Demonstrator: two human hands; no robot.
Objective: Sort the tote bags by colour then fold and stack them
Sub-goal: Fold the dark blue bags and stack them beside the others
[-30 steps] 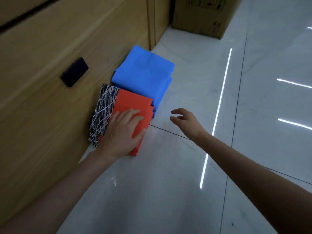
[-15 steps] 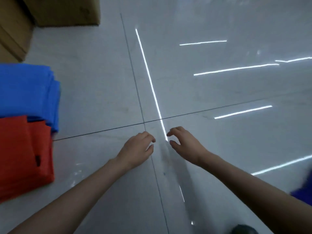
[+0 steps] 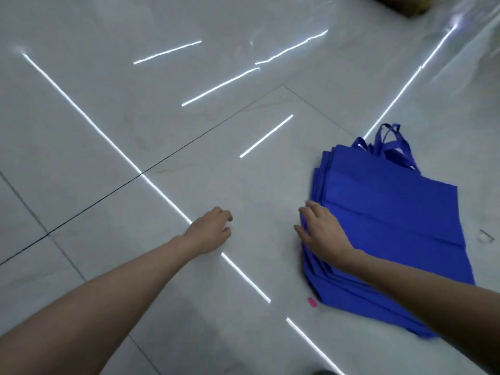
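A pile of several dark blue tote bags [image 3: 392, 228] lies flat and unfolded on the pale floor at the right, handles [image 3: 389, 147] pointing away from me. My right hand [image 3: 322, 234] rests on the pile's near-left edge, fingers spread over the top bag's side. My left hand [image 3: 211, 231] hovers over bare floor to the left of the pile, fingers loosely curled and holding nothing. The folded blue and red stacks are out of view.
A small pink scrap [image 3: 312, 302] lies on the floor by the pile's near corner. A little dark wire-like bit [image 3: 487, 235] sits right of the bags. A cardboard box corner [image 3: 405, 6] shows at the top right. Glossy tiles [image 3: 135, 117] reflect ceiling lights.
My view has swung right, away from the folded red and blue stacks by the wooden cabinet. My left hand left the red stack; my right hand has reached the dark blue pile.
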